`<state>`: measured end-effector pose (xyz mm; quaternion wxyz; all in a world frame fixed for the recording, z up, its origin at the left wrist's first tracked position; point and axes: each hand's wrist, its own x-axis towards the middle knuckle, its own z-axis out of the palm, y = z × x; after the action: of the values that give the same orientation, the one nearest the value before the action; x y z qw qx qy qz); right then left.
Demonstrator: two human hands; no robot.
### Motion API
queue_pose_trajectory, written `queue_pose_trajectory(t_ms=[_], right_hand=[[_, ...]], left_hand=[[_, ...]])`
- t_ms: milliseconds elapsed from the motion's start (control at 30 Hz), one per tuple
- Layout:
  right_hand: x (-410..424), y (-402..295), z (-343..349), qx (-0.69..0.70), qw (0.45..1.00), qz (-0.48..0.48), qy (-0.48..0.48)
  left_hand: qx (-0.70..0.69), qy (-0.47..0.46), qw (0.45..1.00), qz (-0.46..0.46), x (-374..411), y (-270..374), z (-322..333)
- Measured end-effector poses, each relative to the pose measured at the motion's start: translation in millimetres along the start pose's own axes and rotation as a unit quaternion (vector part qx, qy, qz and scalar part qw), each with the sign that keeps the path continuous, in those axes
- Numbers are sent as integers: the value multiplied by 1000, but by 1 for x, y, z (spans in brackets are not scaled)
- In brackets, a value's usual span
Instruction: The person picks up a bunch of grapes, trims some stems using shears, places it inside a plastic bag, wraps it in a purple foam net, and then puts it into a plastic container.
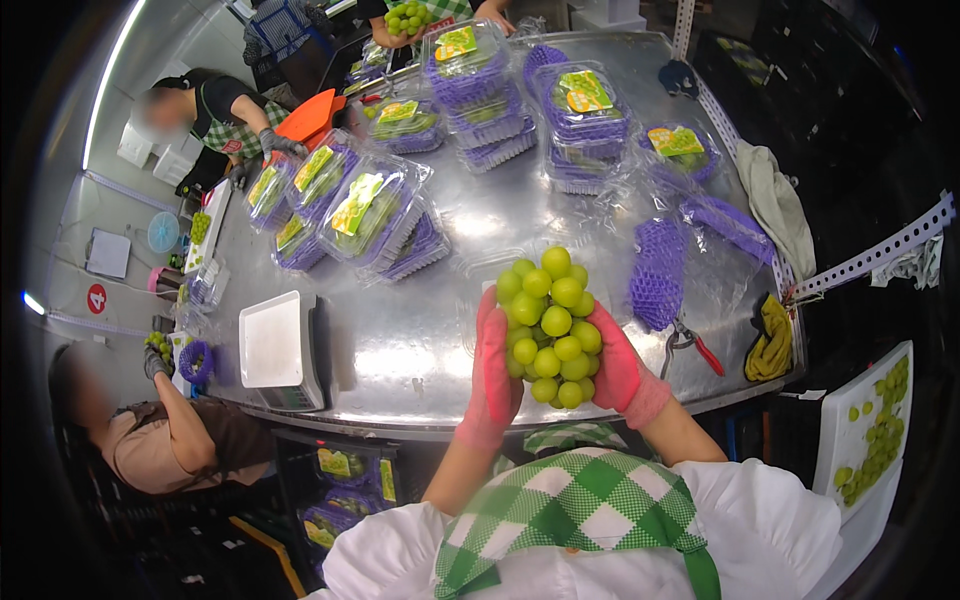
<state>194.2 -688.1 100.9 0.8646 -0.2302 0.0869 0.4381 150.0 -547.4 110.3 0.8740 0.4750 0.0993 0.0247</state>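
Note:
Between my two hands, in pink gloves, is a bunch of green grapes (553, 330), held up over the near part of a metal table (405, 352). My left hand (493, 375) supports its left side and my right hand (626, 360) its right side. Behind the grapes, partly hidden, lies a clear plastic clamshell box (474, 274). Right of my right hand are a purple foam net (656, 277) and pruning shears (701, 351) with red handles. A weighing scale (274, 349) with a white tray stands to the left.
Stacked clamshells of grapes (367, 210) in purple nets cover the far and left table. A yellow cloth (770, 341) lies at the right edge; a foam box (862, 427) with loose grapes stands beyond it. Other people work at the left and the far side.

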Motion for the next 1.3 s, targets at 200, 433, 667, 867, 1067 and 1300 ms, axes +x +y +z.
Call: queue_pose_trajectory(t_ms=[200, 433, 667, 867, 1067, 1300], right_hand=[[-3, -1, -2, 6, 999, -10, -40], [-19, 5, -8, -43, 989, -125, -64], [-32, 18, -20, 64, 974, -196, -93], [-42, 15, -17, 99, 959, -253, -87], [-54, -3, -9, -380, 824, -414, -67], [-73, -12, 13, -537, 736, -410, 31]], left_hand=[[70, 13, 997, 28, -3, 6, 5], [91, -47, 984, 143, -5, -1, 10], [88, -70, 989, 99, -17, -6, 19], [-127, -109, 973, -161, -38, -7, 26], [-264, -149, 937, -173, -34, -29, 30], [-32, -168, 985, -15, -23, -64, -14]])
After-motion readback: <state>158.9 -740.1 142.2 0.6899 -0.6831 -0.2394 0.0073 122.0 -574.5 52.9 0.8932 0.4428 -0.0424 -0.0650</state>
